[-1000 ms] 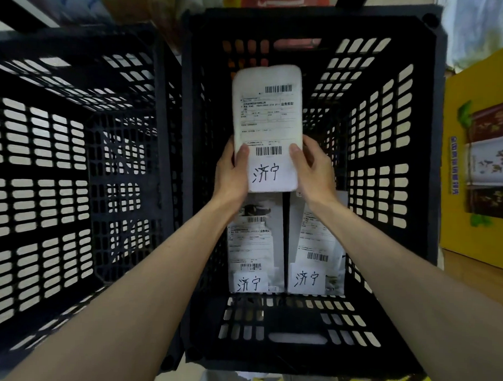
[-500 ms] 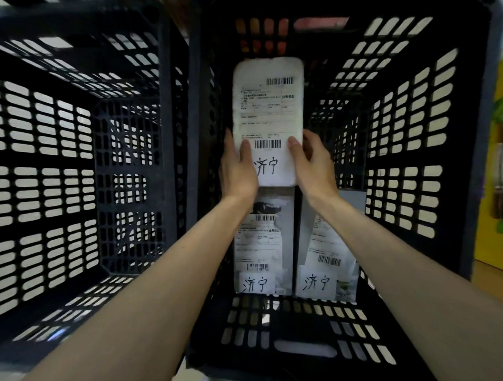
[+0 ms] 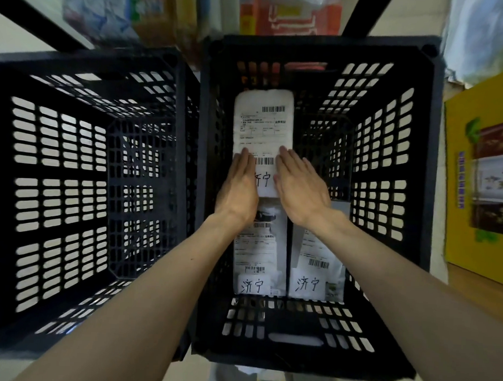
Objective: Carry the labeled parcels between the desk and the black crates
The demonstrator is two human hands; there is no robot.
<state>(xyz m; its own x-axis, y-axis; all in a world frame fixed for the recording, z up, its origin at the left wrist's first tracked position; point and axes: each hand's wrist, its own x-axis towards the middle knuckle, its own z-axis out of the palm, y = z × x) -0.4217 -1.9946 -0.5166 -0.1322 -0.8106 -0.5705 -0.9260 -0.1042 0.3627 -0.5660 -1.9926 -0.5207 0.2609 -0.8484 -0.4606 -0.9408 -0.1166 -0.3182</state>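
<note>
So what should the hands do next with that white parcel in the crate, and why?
Probably lift both hands away. The white parcel already lies flat inside the right crate, beyond two other labeled parcels. The left hand and right hand rest on it with straight fingers, not gripping, so it seems placed.

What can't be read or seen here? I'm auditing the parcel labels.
- Head view: the handwritten tag of the white labeled parcel is partly covered by the left hand and right hand.
- Its printed label text is too small.
- The two near white parcels have their tops hidden by both wrists.
- The desk is out of frame.
</note>
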